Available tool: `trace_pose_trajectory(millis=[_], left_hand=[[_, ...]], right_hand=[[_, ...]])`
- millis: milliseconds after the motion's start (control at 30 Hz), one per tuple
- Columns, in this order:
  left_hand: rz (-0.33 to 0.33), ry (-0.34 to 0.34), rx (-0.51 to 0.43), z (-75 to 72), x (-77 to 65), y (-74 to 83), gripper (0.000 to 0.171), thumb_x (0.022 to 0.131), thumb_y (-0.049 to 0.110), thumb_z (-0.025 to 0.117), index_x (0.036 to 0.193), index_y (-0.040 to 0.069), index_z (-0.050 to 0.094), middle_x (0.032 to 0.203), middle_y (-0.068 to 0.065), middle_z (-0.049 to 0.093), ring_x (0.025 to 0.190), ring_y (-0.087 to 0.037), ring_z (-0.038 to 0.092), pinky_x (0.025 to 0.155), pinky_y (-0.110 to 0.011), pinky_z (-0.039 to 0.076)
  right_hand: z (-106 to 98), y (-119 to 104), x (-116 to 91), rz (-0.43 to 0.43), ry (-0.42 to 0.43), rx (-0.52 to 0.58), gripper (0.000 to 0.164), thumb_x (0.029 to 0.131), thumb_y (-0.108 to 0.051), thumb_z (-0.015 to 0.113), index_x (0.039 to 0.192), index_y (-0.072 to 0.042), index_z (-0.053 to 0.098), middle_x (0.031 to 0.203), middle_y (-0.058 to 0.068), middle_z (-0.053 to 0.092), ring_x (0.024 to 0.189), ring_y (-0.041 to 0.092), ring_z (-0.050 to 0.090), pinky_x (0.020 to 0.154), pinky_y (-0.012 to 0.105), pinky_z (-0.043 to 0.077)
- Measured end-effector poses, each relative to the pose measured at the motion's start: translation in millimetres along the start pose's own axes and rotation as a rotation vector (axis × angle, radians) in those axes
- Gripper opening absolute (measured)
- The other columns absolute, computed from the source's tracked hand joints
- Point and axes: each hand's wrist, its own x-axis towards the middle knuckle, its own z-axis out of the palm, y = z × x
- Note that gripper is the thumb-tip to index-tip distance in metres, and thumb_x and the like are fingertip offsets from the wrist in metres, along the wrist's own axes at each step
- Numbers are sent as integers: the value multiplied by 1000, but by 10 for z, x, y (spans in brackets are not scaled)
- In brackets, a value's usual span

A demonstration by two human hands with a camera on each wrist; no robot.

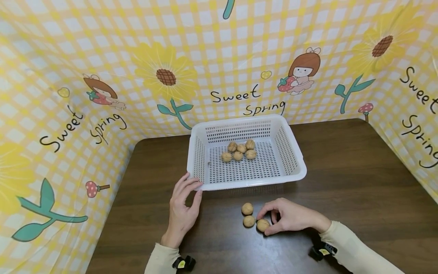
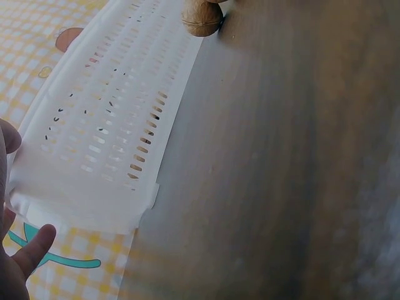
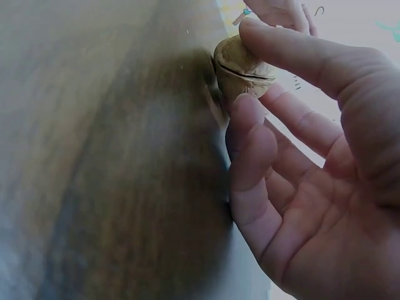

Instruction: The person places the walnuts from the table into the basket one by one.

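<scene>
A white plastic basket (image 1: 236,186) with slotted walls stands on the table, several walnuts (image 1: 238,155) grouped on its floor. At its front left corner my left hand (image 1: 183,213) holds the rim, the thumb in front of the wall; the left wrist view shows only part of this hand (image 2: 12,269) at the edge. My right hand (image 1: 291,215) pinches a walnut (image 1: 263,225) between thumb and fingers, low at the tabletop. In the right wrist view that walnut (image 3: 240,69) shows a dark seam. Just left of it lie two more walnuts, one (image 1: 247,208) behind the other (image 1: 248,221).
The dark wooden table (image 1: 359,179) extends on both sides of the basket. A yellow checked cloth (image 1: 219,57) with flowers and lettering rises behind it and at the sides. Each wrist wears a black strapped device, such as the one on the right (image 1: 321,250).
</scene>
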Motion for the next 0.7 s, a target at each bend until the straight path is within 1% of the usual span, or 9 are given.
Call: trace_pose_trajectory(millis=[167,367,500,633,700], left_hand=[[-2,0,-4,-2,0,3,26,95,0,73,116,12,80,126,-12,74,145,-38,52,127,-27,35],[-3,0,-5,-5,10,6,25,95,0,73,116,12,80,126,-12,74,145,-37,52,127,-29,36],[-1,1,0,-4,15,11,24,95,1,73,116,12,80,126,-12,74,145,-37,53,127,-29,36],[-5,-1,7,-8,9,22,23,95,1,73,115,10,80,126,-12,74,145,-36,52,127,-26,35],[-12,-4,9,-11,6,27,23,95,1,73,115,9,79,127,-12,74,146,-36,52,127,-25,34]], right_hand=[[-61,-75,8,-29,4,-15,32,90,-28,87,118,-15,78,84,-5,71,63,-6,57,54,16,51],[-166,-245,5,-41,24,-11,35,94,-30,84,122,-11,76,90,0,71,62,-4,55,52,16,46],[-249,-376,8,-84,47,-38,30,95,-30,82,121,-15,77,92,-2,72,63,-4,54,51,16,46],[-358,-500,21,-136,60,-76,26,97,-28,81,121,-17,77,93,-5,72,66,-3,56,52,20,49],[-406,-563,27,-138,68,-94,28,96,-28,81,122,-17,77,93,-6,72,68,-2,57,54,22,51]])
